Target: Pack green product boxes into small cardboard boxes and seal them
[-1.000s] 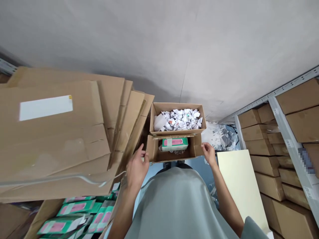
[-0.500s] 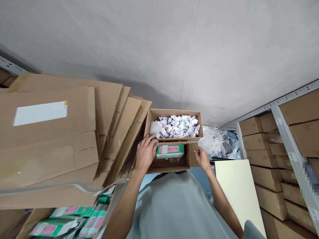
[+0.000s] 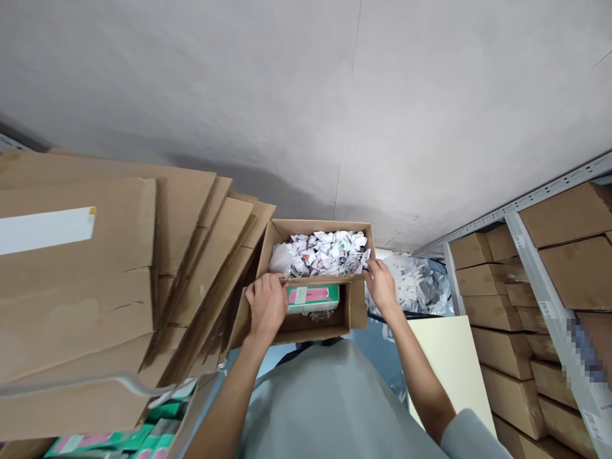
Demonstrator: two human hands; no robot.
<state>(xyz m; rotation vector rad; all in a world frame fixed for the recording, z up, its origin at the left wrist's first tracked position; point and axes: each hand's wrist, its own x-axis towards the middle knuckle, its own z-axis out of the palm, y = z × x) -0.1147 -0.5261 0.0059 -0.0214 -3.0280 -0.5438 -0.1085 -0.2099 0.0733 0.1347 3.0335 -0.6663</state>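
Two open cardboard boxes lie side by side before me. The far box is filled with crumpled white paper. In the near box rests a green and pink product box with clear plastic wrap beside it. My left hand curls its fingers over the rim at the left, where the two boxes meet, its thumb by the product box. At the opposite end, my right hand grips the far box's near right corner, above the near box's raised right flap.
Flattened cartons lean in a stack at the left. Below them, a carton holds several green and pink packages. Paper scraps and a pale yellow board are at the right, before shelves of brown boxes. A grey wall stands behind.
My right hand has moved up from the near box's right flap to the far box's corner. My left hand stays at the left rim. The whole view has shifted slightly.
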